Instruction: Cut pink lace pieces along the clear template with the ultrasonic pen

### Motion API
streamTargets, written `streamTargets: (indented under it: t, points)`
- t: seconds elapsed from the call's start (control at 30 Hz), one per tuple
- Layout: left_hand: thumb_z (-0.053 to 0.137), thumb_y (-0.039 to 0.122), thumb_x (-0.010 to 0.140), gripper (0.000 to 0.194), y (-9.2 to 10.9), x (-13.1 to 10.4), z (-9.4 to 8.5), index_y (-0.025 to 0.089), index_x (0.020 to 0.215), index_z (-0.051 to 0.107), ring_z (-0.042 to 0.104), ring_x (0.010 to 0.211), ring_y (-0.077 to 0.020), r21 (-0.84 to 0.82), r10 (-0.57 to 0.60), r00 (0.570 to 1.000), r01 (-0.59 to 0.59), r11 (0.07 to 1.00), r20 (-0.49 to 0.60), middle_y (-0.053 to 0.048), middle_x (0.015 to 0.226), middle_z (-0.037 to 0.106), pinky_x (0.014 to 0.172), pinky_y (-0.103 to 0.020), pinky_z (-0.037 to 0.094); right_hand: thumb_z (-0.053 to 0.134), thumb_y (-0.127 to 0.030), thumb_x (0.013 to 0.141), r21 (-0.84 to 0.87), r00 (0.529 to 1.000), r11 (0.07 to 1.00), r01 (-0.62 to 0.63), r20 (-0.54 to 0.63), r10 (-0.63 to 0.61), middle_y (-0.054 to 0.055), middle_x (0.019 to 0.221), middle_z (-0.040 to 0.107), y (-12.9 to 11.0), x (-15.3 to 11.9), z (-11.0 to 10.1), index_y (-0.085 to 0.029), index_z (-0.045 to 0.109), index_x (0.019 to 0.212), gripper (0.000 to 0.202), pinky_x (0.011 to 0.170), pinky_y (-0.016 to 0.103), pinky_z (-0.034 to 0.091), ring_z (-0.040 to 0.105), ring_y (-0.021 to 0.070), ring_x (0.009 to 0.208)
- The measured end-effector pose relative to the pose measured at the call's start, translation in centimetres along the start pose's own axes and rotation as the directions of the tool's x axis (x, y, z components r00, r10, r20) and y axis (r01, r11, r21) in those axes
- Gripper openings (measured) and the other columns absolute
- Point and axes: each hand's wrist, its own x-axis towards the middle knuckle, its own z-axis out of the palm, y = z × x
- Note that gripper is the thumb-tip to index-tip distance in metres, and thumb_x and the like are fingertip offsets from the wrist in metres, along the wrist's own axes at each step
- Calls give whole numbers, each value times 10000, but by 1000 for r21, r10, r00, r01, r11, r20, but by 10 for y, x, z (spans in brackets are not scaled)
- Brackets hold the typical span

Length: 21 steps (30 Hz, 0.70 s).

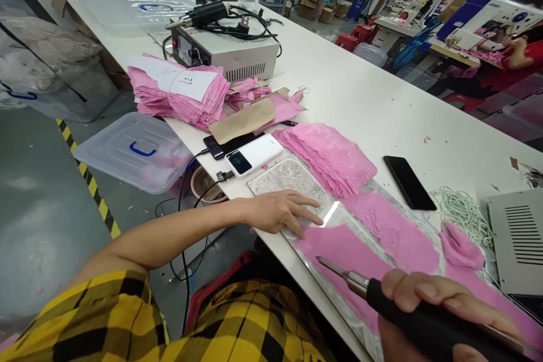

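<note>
My left hand (285,212) lies with spread fingers on a clear template at the table's near edge, its fingertips beside a flat pink fabric piece (345,249). In my right hand (436,305), at the lower right, is a black-handled tool (418,317) with a pointed metal tip, held above the pink fabric and pointing left. Another pink lace piece (394,229) lies on the work surface farther from me. A stack of pink lace pieces (331,155) rests just beyond my left hand.
A white power bank (254,155) with cables sits left of the lace stack. Farther back are a tied pink bundle (182,90) and a grey control box (229,51). To the right lie a black phone (408,182), pale green cords (462,215) and another grey box (520,237).
</note>
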Motion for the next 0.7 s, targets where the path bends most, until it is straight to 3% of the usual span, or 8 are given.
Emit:
streamTargets:
  t: [0.1,0.23,0.57,0.7]
  points:
    - [507,-76,717,454,-1,1,1,257,893,762,366,1410,-246,10,21,1000,-21,1000,-17,5,1373,572,1124,-396,335,552,-259,762,11,999,1000,-18,37,18,11,782,538,1,3,20,-202,582,861,118,573,355,468,494,145,597]
    - [533,-53,736,425,-2,1,2,278,871,763,379,1403,-239,-24,35,998,-36,999,-44,23,1358,586,1131,-379,328,543,-255,764,46,996,999,-7,85,3,8,771,530,8,5,29,-197,582,858,117,544,328,451,488,136,590]
    - [534,-69,690,444,2,1,-2,287,810,771,411,1381,-255,-36,40,998,-42,998,-52,27,1333,608,1129,-393,340,537,-226,776,38,991,999,-22,134,17,16,815,549,16,4,30,-183,571,908,143,585,338,473,519,140,632]
    - [529,-68,678,466,2,1,-2,314,795,770,417,1378,-238,-55,15,999,-18,998,-51,67,1320,614,1134,-375,339,521,-211,778,28,995,999,-21,94,18,12,802,538,17,4,30,-181,565,889,123,582,342,474,511,138,627]
